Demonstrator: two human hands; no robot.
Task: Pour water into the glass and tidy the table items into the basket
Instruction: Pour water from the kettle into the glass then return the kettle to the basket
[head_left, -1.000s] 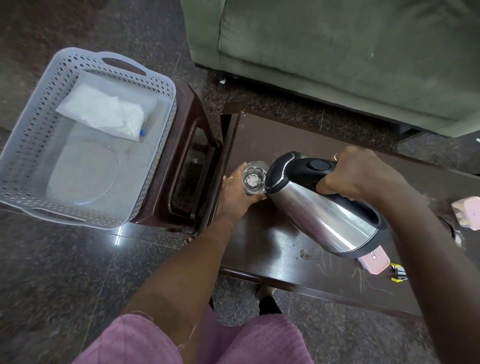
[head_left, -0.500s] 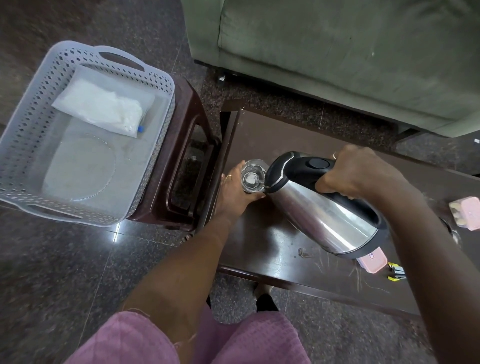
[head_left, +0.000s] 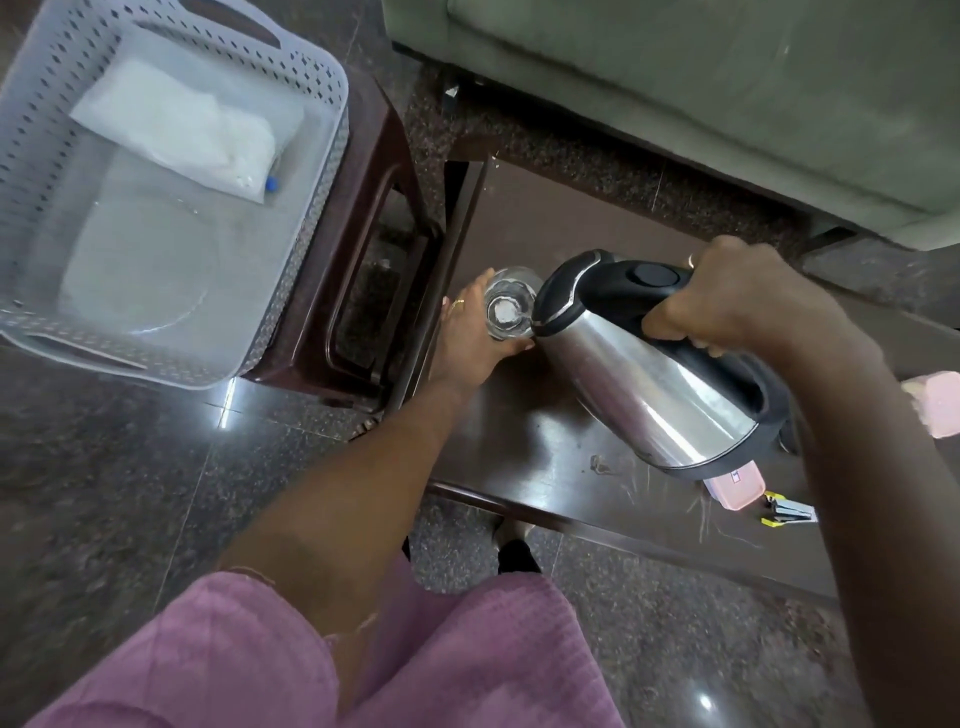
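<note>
A clear glass (head_left: 509, 304) stands near the left end of the dark wooden table (head_left: 561, 223). My left hand (head_left: 467, 340) holds the glass from the near left side. My right hand (head_left: 727, 296) grips the black handle of a steel kettle (head_left: 654, 374), which is tilted with its spout at the glass rim. A grey perforated basket (head_left: 311, 171) sits on a brown stool at the left; it holds a white plastic bag (head_left: 182, 127) and a clear round plate (head_left: 140, 270).
A brown plastic stool (head_left: 363, 249) stands between basket and table. On the table's right part lie a pink box (head_left: 735, 486), a small yellow and black item (head_left: 787, 512) and another pink object (head_left: 935, 402). A green sofa (head_left: 701, 78) runs behind the table.
The view has drifted slightly, so the basket sits higher and further left in frame. Both hands, the glass and the tilted kettle keep the same pose.
</note>
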